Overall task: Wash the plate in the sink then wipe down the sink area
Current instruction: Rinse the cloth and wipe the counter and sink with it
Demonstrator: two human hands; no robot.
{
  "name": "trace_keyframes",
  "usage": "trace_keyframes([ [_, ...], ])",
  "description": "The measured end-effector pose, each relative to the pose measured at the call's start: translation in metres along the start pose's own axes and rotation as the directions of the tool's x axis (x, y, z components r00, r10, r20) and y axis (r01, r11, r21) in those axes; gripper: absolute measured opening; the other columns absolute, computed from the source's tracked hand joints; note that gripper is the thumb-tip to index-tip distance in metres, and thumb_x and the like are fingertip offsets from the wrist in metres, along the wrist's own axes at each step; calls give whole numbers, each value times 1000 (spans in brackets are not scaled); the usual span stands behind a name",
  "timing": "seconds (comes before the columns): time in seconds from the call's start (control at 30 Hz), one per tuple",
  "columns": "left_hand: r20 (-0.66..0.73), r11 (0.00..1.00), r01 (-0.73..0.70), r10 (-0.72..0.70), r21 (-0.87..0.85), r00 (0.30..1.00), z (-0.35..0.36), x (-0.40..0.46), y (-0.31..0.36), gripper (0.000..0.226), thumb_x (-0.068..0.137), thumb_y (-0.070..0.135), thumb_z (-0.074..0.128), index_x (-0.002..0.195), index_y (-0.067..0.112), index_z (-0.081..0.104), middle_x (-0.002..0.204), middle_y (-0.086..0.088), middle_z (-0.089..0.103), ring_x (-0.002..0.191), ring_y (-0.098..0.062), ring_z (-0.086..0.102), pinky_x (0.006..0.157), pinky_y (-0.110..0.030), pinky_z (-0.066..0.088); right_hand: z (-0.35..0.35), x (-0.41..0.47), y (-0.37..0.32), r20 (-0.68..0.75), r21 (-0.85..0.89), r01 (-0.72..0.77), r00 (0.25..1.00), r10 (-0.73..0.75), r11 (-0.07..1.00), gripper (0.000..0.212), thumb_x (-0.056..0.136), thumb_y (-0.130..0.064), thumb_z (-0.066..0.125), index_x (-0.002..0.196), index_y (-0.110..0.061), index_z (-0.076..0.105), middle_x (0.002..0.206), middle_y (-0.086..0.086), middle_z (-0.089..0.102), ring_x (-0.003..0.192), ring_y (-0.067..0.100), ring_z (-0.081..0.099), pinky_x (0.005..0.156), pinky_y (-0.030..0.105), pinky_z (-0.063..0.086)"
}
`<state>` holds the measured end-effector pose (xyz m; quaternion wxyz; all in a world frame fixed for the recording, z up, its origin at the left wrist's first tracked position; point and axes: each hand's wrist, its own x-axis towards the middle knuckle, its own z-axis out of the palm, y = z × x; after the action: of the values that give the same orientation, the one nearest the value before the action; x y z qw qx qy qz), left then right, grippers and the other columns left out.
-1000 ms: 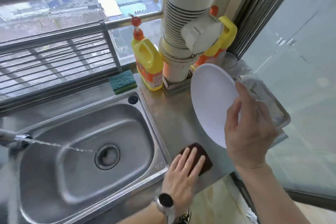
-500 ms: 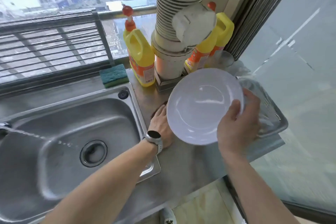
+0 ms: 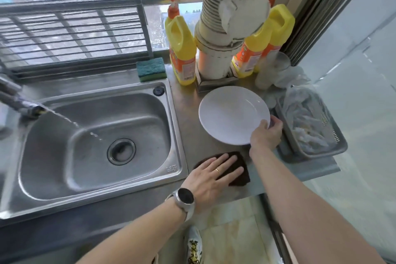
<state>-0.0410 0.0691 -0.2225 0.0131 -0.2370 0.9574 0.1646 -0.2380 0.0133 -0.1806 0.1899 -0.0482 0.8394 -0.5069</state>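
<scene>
Two hands work on the steel counter [image 3: 188, 113] right of the stainless sink [image 3: 96, 141]. Right hand [image 3: 265, 135] grips the near-right rim of the white plate [image 3: 233, 117], thumb over the edge; the plate sits face up, right of the sink, whether fully resting on the counter or slightly lifted cannot be told. Left hand [image 3: 211, 174] lies flat, fingers straight and spread, pressing a dark brown cloth [image 3: 237, 171] on the counter just right of the sink's near corner. That wrist carries a watch [image 3: 185, 196]; one finger bears a ring.

Containers: the sink basin holds no dishes; a thin water stream [image 3: 85, 129] runs from the faucet [image 3: 19, 100] at the sink's left edge toward the drain [image 3: 121, 151]. A grey basket [image 3: 334, 143], far right of the sink, holds clear plastic bags. Three yellow detergent bottles stand behind the sink's right end, one [image 3: 182, 49] left of a ribbed white duct pipe [image 3: 227, 23], two [image 3: 267, 43] to its right. A clear glass [image 3: 276, 68] stands beside those.

A green-and-yellow sponge [image 3: 151, 68] sits behind the sink's far-right corner. A barred dish rack [image 3: 75, 32] runs behind the sink below a window showing buildings. Pale tiled floor [image 3: 233, 231] shows below the counter edge.
</scene>
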Motion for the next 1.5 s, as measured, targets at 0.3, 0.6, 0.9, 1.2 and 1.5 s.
trace_keyframes([
  [0.3, -354, 971, 161, -214, -175, 910, -22, -40, -23, 35, 104, 25, 47, 135, 17, 63, 142, -3, 60, 130, -24, 55, 114, -39, 40, -61, -75, 41, 258, -303, 542, 839, -480, 784, 44, 97, -35, 58, 137, -21, 50, 136, 8, 50, 126, 30, 46, 97, 48, 47],
  [0.6, -433, 736, 633, -664, -239, 609, -35, -129, -93, 34, 97, 26, 44, 118, 18, 69, 114, 0, 68, 96, -23, 65, 86, -40, 52, -33, -189, 114, 779, -262, 919, 382, -498, 295, 64, 95, -57, 51, 151, -27, 44, 164, 8, 29, 155, 31, 13, 124, 54, 16],
  [0.9, -253, 606, 748, -794, -271, 552, -21, -203, -118, 45, 93, 41, 36, 112, 19, 70, 106, -3, 69, 93, -28, 65, 80, -41, 55, -12, -168, 106, 807, -232, 952, 302, -508, 197, 56, 96, -39, 45, 149, -22, 46, 167, 14, 17, 156, 29, 9, 124, 56, 15],
  [1.2, -265, 705, 692, -704, -154, 659, -12, -244, -120, 42, 100, 48, 37, 94, 22, 69, 98, -1, 69, 84, -27, 61, 80, -40, 50, -45, -199, 127, 751, -268, 920, 386, -537, 287, 82, 87, -55, 63, 155, -19, 37, 169, 14, 6, 157, 30, 3, 125, 55, 8],
  [1.5, -412, 645, 751, -729, -143, 547, -22, -340, -152, 31, 96, 38, 51, 100, 15, 71, 112, -10, 70, 101, -31, 64, 96, -44, 48, 55, -385, 159, 807, -5, 994, 68, -587, 109, 68, 101, -28, 52, 157, -1, 25, 168, 15, 14, 156, 28, 8, 122, 52, 25],
])
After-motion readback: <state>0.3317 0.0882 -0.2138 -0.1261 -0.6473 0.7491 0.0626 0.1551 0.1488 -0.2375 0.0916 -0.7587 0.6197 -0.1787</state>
